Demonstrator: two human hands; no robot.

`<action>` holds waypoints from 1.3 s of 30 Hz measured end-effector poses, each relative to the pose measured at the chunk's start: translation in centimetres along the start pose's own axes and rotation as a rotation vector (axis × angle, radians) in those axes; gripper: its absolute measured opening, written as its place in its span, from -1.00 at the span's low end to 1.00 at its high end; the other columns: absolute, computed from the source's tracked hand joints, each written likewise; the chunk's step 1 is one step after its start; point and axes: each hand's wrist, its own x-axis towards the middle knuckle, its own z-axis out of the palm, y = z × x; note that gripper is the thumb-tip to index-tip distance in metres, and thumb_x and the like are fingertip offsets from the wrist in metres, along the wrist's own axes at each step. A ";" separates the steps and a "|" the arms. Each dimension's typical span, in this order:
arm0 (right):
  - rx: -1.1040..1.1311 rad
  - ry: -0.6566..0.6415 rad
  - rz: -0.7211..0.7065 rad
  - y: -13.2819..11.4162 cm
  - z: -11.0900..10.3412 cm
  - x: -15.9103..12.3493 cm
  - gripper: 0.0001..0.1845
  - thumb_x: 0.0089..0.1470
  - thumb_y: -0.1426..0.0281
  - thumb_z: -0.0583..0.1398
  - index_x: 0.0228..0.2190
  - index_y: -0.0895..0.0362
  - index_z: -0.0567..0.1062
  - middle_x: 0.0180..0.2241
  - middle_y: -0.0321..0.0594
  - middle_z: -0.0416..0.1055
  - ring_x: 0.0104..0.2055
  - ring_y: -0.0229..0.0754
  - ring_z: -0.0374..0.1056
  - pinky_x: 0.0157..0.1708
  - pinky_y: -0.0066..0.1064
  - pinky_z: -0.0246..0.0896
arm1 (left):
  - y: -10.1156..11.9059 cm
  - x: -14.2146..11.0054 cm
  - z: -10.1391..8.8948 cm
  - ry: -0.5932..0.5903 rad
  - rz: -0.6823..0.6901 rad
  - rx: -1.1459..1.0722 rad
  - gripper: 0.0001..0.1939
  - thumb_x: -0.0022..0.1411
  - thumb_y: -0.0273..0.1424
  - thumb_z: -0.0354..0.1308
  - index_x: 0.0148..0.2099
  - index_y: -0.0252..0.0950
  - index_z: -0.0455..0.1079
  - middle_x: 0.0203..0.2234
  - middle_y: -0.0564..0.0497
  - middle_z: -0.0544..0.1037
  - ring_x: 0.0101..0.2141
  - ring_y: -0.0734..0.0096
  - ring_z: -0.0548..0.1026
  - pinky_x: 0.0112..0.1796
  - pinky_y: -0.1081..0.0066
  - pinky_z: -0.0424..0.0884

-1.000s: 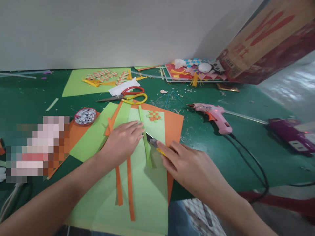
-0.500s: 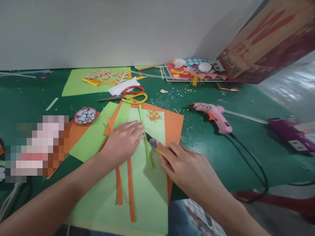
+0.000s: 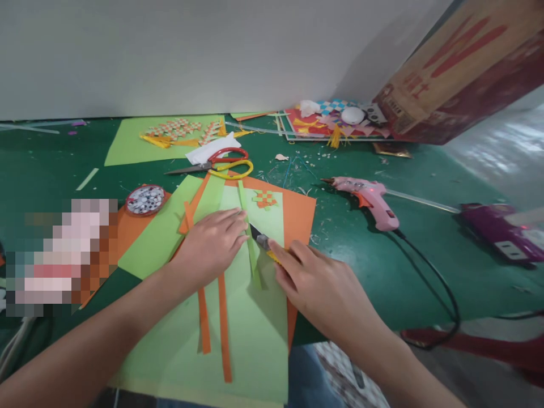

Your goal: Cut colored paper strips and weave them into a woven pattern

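Note:
My left hand (image 3: 210, 247) lies flat with fingers together, pressing down on a light green paper sheet (image 3: 238, 340). My right hand (image 3: 317, 286) is closed round a yellow utility knife (image 3: 264, 243), its blade tip on the sheet beside my left fingertips. A narrow green strip (image 3: 250, 249) lies along the cut, between the two hands. Two orange strips (image 3: 223, 326) rest on the sheet below my left hand. An orange sheet (image 3: 300, 212) sits under the green one, with a small woven orange-and-green patch (image 3: 266, 198) near its top.
Red and yellow scissors (image 3: 221, 162) lie beyond the sheets. A pink glue gun (image 3: 369, 198) with a black cord rests at the right, a purple power strip (image 3: 499, 229) further right. A round tin of googly eyes (image 3: 145, 199) sits left. A cardboard box (image 3: 459, 73) leans at the back right.
My right hand with the knife has slid slightly left and toward me along the cut. My left hand has stayed pressed on the paper.

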 end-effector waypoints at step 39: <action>0.437 -0.151 -0.157 6.2 -3.2 -5.2 -0.54 0.25 0.46 -0.08 -0.09 -0.08 0.54 -0.32 -0.17 0.45 -0.33 -0.21 0.41 -0.39 -0.41 0.35 | 0.8 -0.3 -0.7 0.014 0.121 0.099 -0.77 0.31 -0.55 -0.02 -0.25 -0.40 0.48 -0.26 -0.14 0.59 -0.19 0.21 0.52 -0.21 0.29 0.51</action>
